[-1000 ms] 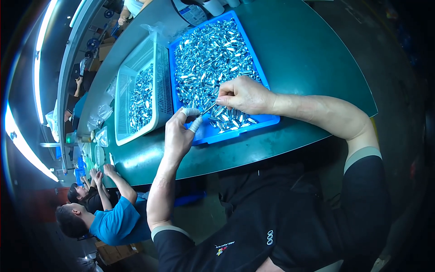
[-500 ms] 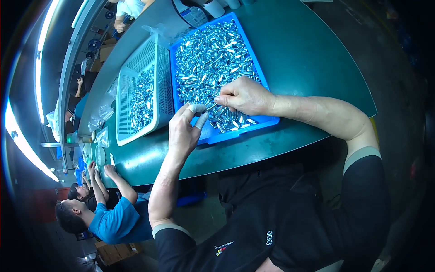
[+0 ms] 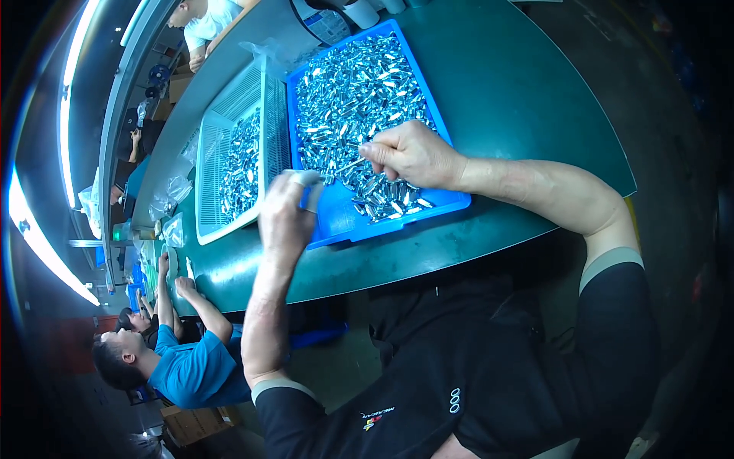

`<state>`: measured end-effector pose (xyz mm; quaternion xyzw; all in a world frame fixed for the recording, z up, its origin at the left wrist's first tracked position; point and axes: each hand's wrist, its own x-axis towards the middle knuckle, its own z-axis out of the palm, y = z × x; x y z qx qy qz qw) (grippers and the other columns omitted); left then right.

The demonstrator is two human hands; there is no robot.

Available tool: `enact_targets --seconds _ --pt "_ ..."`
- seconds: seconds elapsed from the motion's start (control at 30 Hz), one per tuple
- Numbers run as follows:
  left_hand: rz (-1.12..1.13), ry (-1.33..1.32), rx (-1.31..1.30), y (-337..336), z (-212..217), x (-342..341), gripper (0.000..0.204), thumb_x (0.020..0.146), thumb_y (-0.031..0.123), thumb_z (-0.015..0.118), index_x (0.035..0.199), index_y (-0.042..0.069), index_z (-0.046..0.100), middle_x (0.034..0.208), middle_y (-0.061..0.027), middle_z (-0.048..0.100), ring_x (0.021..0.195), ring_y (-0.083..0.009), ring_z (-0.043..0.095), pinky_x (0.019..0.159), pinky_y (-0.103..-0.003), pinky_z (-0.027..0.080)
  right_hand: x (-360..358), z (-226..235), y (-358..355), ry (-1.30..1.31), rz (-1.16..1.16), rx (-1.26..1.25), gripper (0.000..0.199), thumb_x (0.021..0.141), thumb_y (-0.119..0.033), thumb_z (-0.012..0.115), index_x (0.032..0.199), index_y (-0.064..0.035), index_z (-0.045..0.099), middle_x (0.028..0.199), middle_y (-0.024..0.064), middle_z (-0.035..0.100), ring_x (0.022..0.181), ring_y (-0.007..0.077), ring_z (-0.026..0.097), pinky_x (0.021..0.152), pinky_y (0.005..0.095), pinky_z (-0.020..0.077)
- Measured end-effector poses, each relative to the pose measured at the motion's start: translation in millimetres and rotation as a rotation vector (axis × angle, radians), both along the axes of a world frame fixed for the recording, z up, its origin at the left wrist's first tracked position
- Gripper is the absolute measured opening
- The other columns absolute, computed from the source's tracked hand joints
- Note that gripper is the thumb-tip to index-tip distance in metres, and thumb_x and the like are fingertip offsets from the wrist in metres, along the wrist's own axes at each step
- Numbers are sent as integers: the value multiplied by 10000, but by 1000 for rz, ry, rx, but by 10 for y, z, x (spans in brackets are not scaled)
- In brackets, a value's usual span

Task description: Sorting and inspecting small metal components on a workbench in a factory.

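Note:
My right hand (image 3: pixel 417 157) is closed over the blue tray (image 3: pixel 451 141), pinching a thin metal rod (image 3: pixel 350 166) that points left. Beneath it the tray is heaped with small shiny metal parts (image 3: pixel 359 92); a bare strip of blue bottom shows at the near left corner. My left hand (image 3: pixel 287 218) hovers at the gap between that corner and the pale plastic basket (image 3: pixel 269 153). White coverings wrap some of its fingertips. Motion smears these fingers, so I cannot tell what they hold. More small metal parts (image 3: pixel 241 168) lie inside the basket.
The green table (image 3: pixel 520 92) curves away to the right. Clear plastic bags (image 3: pixel 174 229) lie left of the basket. At the back stand white cylindrical containers (image 3: pixel 362 14). A person in a blue shirt (image 3: pixel 195 371) works at the left, and another in white (image 3: pixel 214 23) across the table.
My left hand has drawn away from the right one, moving left toward the basket. My right hand stays nearly in place, and the rod in it now shows more plainly.

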<state>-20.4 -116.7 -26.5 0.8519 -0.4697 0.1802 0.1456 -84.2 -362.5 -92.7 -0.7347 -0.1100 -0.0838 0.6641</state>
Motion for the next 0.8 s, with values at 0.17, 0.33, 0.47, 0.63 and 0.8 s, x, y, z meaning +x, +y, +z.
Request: enact_targets --seconds 0.17,0.33,0.47,0.63,0.8 --pt "194 -252 -38 281 329 383 199 864 76 730 1061 54 703 1063 -165 693 965 -358 664 868 -430 526 18 26 -49 37 -6 11 435 1047 -325 581 754 -21 686 635 9 633 584 58 591 540 252 464" --pt "-160 188 196 -25 -129 -5 354 778 176 831 1107 87 737 1048 -138 699 959 -345 672 843 -426 553 41 62 -10 37 -26 -24 428 1023 -329 574 764 -18 712 591 55 649 572 118 636 578 303 492" --pt "-104 257 337 -53 -343 -10 310 771 177 831 1044 92 709 954 -120 653 897 -346 656 758 -432 541 19 28 0 16 3 16 408 1020 -308 582 784 1 705 637 78 670 579 131 653 568 297 496" --pt "-73 177 240 -15 -445 182 239 769 156 823 947 61 697 854 -125 624 788 -353 641 688 -443 534 -29 -7 16 53 0 10 427 1034 -323 589 763 -9 693 628 40 658 573 88 620 539 281 470" --pt "37 488 -185 -31 -499 144 269 898 86 750 1152 4 712 969 -122 729 859 -238 711 795 -324 549 -54 51 23 90 47 -62 429 1020 -337 604 739 -22 685 631 70 690 577 132 650 563 318 494"
